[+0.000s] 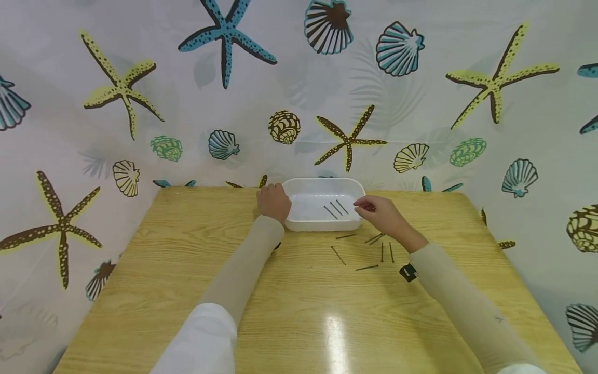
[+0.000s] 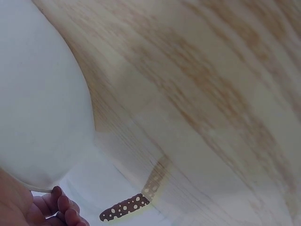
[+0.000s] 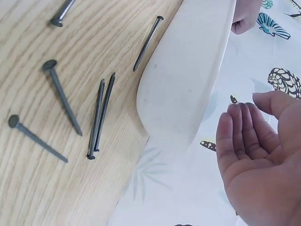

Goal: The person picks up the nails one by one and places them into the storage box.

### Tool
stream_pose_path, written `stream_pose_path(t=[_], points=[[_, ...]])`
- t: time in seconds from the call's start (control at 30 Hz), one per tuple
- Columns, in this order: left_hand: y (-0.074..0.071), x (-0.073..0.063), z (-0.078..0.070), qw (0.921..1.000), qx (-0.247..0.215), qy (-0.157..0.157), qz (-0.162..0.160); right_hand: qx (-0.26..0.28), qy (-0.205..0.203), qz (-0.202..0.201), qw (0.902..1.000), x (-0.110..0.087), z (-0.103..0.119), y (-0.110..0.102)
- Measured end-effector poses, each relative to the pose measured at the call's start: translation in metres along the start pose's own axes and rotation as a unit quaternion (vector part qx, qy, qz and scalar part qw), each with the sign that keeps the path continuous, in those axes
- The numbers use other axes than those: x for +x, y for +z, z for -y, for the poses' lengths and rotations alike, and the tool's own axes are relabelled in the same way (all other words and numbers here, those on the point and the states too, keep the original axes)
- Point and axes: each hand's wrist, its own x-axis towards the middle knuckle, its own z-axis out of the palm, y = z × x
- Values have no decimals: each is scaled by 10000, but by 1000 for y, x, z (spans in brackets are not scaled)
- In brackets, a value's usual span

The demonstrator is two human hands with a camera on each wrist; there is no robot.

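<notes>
A white plastic tray (image 1: 322, 225) stands at the back of the table, with three nails (image 1: 336, 208) lying inside. At its left end my left hand (image 1: 274, 202) grips the rim; the left wrist view shows the curled fingers (image 2: 63, 202) at the rim's edge. My right hand (image 1: 380, 213) is over the tray's right end. Seen from the right wrist, that hand (image 3: 258, 155) has loosely bent fingers, the thumb apart from them, and nothing between. Several more nails (image 3: 63, 96) lie scattered on the table in front of the tray.
The wooden table (image 1: 196, 259) ends just behind the tray, at a cloth (image 1: 261, 98) printed with starfish and shells. A small black object (image 1: 408, 272) sits at the right sleeve near the wrist.
</notes>
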Motion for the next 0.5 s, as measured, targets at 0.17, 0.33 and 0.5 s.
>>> stream_pose_path(t=[0.17, 0.33, 0.5], points=[[-1, -1, 1, 10000, 20, 33, 2, -127, 48, -102, 9999, -12, -9, -10], [-3, -2, 1, 10000, 3, 57, 4, -184, 233, -155, 9994, -24, -19, -21], [-1, -2, 1, 10000, 16, 62, -35, -297, 307, -224, 9988, -35, -34, -25]])
